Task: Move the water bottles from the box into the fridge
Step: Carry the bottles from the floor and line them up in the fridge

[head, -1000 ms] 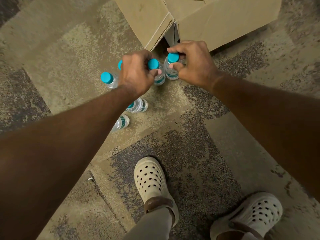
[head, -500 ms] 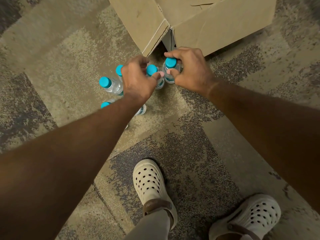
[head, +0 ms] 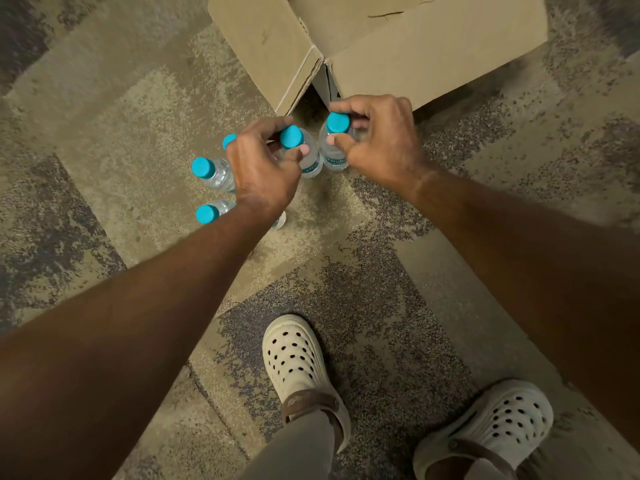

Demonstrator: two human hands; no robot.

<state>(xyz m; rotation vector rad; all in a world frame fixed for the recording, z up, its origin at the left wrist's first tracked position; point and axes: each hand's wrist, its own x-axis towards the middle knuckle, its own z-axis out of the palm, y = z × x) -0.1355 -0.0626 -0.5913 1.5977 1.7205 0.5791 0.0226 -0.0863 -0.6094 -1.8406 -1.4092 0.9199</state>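
Since the earlier frames both hands have stayed on the same two bottles, grips unchanged; the view has only drifted a little, and the bottle low on the left now shows its cap clear of the left forearm.

Carpet [head: 104, 109], mottled tan and grey, fills the view. Box [head: 415, 46], brown cardboard, sits just beyond both grips, its open corner flap right above the gap between the hands. Two forearms reach in from the bottom corners. Two cream clogs, left clog [head: 294, 362] and right clog [head: 498, 420], stand well below the grips.

Left hand [head: 263, 168]: fingers and thumb curled round the neck of the middle bottle [head: 304, 157], just under its blue cap, pinching it. Bottle is upright on the carpet.

Right hand [head: 381, 140]: fingers arched over, thumb opposite, pinching the right bottle [head: 334, 150] at the cap. Upright too, just beside the middle bottle, maybe touching; cannot tell.

All visible bottles are outside the box, on the carpet. Left of the left grip: far-left bottle [head: 211, 173], upright, apart from the hand. Behind the left knuckles a fourth cap [head: 228, 140] peeks out, its bottle hidden. Below that grip, by the wrist: low bottle [head: 211, 212], mostly covered by the forearm.
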